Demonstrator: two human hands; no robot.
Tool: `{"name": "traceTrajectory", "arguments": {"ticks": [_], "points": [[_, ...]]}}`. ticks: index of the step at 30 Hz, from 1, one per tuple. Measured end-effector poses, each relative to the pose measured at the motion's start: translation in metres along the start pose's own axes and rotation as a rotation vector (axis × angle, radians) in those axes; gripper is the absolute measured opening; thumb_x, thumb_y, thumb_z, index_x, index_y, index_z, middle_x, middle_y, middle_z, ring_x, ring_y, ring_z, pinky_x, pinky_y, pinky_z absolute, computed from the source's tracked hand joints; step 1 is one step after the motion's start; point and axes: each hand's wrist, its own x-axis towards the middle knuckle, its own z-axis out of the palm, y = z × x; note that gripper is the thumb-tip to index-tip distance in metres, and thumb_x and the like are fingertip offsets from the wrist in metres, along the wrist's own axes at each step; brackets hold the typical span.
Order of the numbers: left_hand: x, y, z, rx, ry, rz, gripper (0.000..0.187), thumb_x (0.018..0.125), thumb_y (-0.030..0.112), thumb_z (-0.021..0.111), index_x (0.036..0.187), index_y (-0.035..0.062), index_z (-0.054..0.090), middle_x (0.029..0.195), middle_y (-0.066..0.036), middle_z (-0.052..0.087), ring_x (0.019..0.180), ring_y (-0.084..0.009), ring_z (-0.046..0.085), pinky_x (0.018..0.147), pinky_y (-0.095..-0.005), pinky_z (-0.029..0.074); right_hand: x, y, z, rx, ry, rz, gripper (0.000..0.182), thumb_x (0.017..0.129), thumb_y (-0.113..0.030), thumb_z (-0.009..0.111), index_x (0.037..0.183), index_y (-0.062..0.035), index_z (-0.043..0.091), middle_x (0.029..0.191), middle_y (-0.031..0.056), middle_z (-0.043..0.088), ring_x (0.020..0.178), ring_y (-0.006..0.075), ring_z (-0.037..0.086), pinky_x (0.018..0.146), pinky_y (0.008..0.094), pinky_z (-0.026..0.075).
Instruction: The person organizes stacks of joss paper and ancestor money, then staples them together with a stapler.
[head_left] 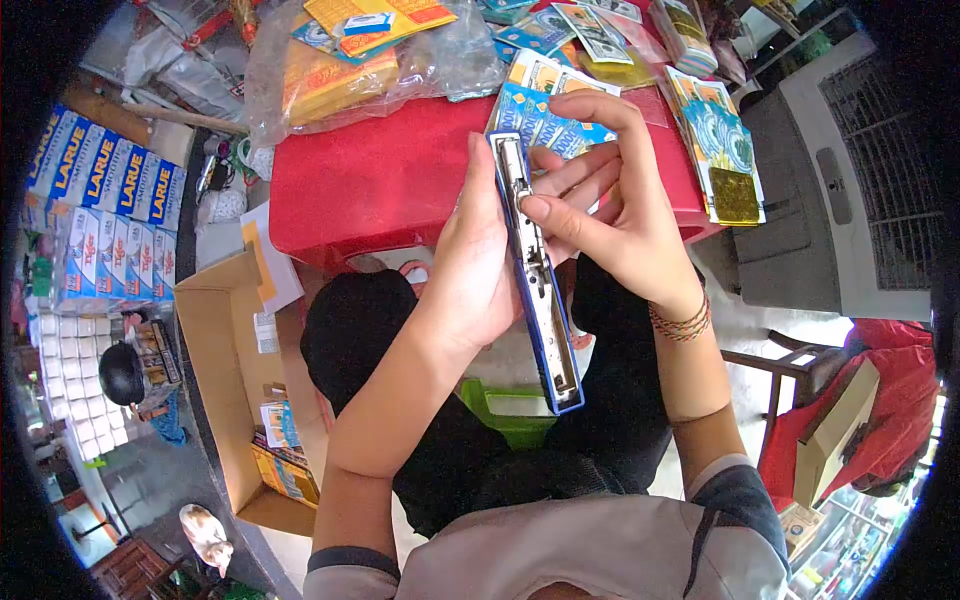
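A long blue stapler (544,300) is swung open lengthwise over my lap, its metal rail and spring parts facing me. My left hand (468,262) is closed around its left side, the thumb along the upper edge. From the right, my right hand (625,215) presses its thumb tip on the metal mechanism near the upper part, with its other fingers bent beside the stapler. Behind the hands, blue-and-white printed paper notes (545,120) lie on the red table (360,190).
A plastic bag of yellow paper packs (340,85) and a printed stack with a gold square (735,195) lie on the table. An open cardboard box (225,400) stands left. Beer cartons (110,180) are piled beyond it; a cat (205,538) is on the floor. A grey air cooler (840,180) stands right.
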Motion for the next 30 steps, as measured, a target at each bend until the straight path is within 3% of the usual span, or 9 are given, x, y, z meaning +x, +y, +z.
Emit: {"name": "traceTrajectory", "arguments": {"ticks": [4,6,11,13,15,18,22,25,30], "points": [[0.001,0.001,-0.003,0.081,-0.030,0.024,0.068,0.096,0.063,0.026,0.117,0.0000,0.041,0.139,-0.031,0.040,0.131,-0.0354,0.043,0.108,-0.0447,0.039,0.001,-0.013,-0.003,0.316,-0.083,0.238,0.065,0.075,-0.010,0.078,0.129,-0.0042,0.043,0.120,0.0120,0.051,0.105,0.0192,0.052,0.092,0.0332,0.043],[0.001,0.001,-0.003,0.030,-0.064,0.027,0.053,0.100,0.054,0.027,0.108,0.0062,0.048,0.141,-0.031,0.038,0.135,-0.0371,0.037,0.110,-0.0490,0.034,0.001,-0.016,-0.005,0.426,-0.149,0.383,0.067,0.076,-0.008,0.077,0.131,-0.0041,0.040,0.121,0.0117,0.050,0.104,0.0166,0.053,0.090,0.0317,0.045],[-0.001,0.011,-0.011,0.012,-0.003,0.012,0.049,0.101,0.050,0.030,0.107,0.0056,0.050,0.136,-0.029,0.045,0.131,-0.0369,0.043,0.111,-0.0479,0.035,0.004,0.008,-0.006,0.257,-0.061,-0.083,0.064,0.078,-0.010,0.073,0.131,-0.0040,0.039,0.128,0.0130,0.044,0.122,0.0178,0.043,0.101,0.0356,0.037],[-0.002,0.018,-0.018,-0.165,-0.080,0.051,0.054,0.100,0.053,0.025,0.110,0.0045,0.046,0.136,-0.027,0.047,0.129,-0.0331,0.046,0.109,-0.0430,0.038,0.006,0.010,-0.007,0.240,-0.095,-0.104,0.069,0.074,-0.012,0.076,0.131,-0.0047,0.039,0.131,0.0145,0.043,0.127,0.0242,0.040,0.105,0.0391,0.031],[-0.001,0.021,-0.025,-0.182,-0.013,0.110,0.046,0.102,0.048,0.027,0.106,0.0061,0.047,0.129,-0.025,0.053,0.122,-0.0315,0.053,0.107,-0.0429,0.040,0.005,0.000,-0.007,-0.154,-0.240,-0.376,0.082,0.065,-0.014,0.083,0.132,-0.0063,0.035,0.142,0.0202,0.035,0.136,0.0347,0.030,0.111,0.0465,0.025],[-0.004,0.024,-0.041,-0.234,0.027,0.136,0.044,0.102,0.047,0.030,0.107,0.0058,0.047,0.116,-0.021,0.059,0.104,-0.0283,0.062,0.102,-0.0427,0.044,-0.002,-0.005,0.006,-0.226,-0.274,-0.374,0.097,0.057,-0.036,0.089,0.135,-0.0108,0.035,0.144,0.0218,0.032,0.135,0.0376,0.030,0.111,0.0489,0.022],[-0.007,0.017,-0.038,-0.198,-0.028,0.136,0.043,0.101,0.043,0.037,0.109,0.0040,0.054,0.116,-0.017,0.059,0.112,-0.0294,0.058,0.104,-0.0445,0.043,0.002,0.003,0.015,-0.111,-0.154,-0.429,0.101,0.058,-0.046,0.086,0.136,-0.0080,0.035,0.142,0.0195,0.036,0.133,0.0361,0.033,0.110,0.0475,0.024],[-0.011,0.018,-0.033,-0.222,0.059,0.063,0.046,0.102,0.046,0.028,0.114,0.0041,0.045,0.115,-0.023,0.058,0.108,-0.0336,0.060,0.103,-0.0440,0.044,0.005,0.009,0.016,0.013,-0.139,-0.318,0.103,0.059,-0.050,0.084,0.136,-0.0062,0.033,0.141,0.0191,0.036,0.132,0.0350,0.034,0.109,0.0471,0.027],[-0.013,0.016,-0.047,-0.163,0.076,0.138,0.045,0.101,0.043,0.038,0.121,0.0039,0.047,0.117,-0.018,0.059,0.113,-0.0327,0.058,0.101,-0.0438,0.044,0.007,0.003,0.023,-0.022,-0.159,-0.350,0.078,0.066,-0.040,0.083,0.125,-0.0047,0.048,0.131,0.0180,0.047,0.129,0.0344,0.039,0.107,0.0445,0.030]]}}
